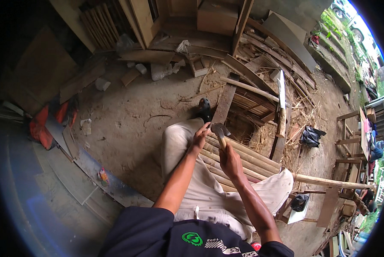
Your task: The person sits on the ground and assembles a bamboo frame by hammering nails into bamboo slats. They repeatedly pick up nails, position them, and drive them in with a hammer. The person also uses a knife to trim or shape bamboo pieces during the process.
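My right hand is wrapped round the pale wooden handle of a hammer; its metal head is uppermost, at the near end of a dark plank. Just left of the hammer head is my left hand, its fingertips drawn together against the plank's end. Anything small between those fingers is too tiny to make out. Under and beside my right hand runs a row of round wooden poles, several of them side by side, partly covered by my legs.
Beyond the poles stands a slatted wooden frame with a long stick across it. A machete-like blade rises at its right. Wood shavings and a black plastic bag lie further right. Scrap boards are at the back.
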The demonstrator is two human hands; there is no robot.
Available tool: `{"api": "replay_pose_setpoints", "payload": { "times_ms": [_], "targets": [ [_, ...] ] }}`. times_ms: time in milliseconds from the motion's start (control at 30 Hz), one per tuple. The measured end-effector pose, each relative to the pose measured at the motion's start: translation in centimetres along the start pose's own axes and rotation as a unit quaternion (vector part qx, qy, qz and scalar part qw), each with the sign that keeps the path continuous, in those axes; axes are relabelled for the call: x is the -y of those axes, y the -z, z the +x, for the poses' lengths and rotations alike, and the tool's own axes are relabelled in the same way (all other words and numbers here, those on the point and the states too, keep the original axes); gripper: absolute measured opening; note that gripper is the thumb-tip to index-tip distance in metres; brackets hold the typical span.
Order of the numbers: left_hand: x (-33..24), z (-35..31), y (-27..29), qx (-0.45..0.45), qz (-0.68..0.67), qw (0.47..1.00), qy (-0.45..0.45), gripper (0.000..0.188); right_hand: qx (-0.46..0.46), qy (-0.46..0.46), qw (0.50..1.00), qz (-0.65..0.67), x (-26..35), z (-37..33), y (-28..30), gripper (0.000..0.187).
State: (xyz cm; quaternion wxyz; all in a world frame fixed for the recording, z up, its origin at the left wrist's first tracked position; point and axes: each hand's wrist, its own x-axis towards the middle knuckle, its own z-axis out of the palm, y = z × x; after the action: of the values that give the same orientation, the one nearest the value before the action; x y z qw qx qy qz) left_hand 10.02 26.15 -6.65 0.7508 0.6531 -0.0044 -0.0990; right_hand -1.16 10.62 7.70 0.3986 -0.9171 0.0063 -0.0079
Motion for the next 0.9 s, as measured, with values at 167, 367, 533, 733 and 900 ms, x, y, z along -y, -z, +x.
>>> {"api": "replay_pose_setpoints", "payload": {
  "times_ms": [167,367,533,733,900],
  "targets": [
    [0.0,0.0,-0.1,0.012,-0.047,0.993,0.108,0.051,0.035,-0.024,0.999,-0.030,0.1,0.9,0.4,0.038],
    [-0.7,0.0,-0.2,0.009,0.002,0.999,0.044,0.049,-0.034,0.023,0.998,0.052,1.4,0.2,1.1,0.042],
    [-1.1,0.0,-0.2,0.017,-0.013,0.997,0.073,0.048,-0.005,0.026,0.997,-0.066,-0.6,-0.7,-0.6,0.048],
    [-0.8,0.1,0.0,0.032,-0.042,0.997,0.048,0.048,0.033,-0.005,0.999,-0.035,-0.8,0.0,-0.5,0.043],
    [-0.7,0.2,0.1,0.035,0.011,0.999,0.036,0.048,-0.044,0.031,0.997,0.046,1.1,-0.3,1.1,0.037]
  ]
}}
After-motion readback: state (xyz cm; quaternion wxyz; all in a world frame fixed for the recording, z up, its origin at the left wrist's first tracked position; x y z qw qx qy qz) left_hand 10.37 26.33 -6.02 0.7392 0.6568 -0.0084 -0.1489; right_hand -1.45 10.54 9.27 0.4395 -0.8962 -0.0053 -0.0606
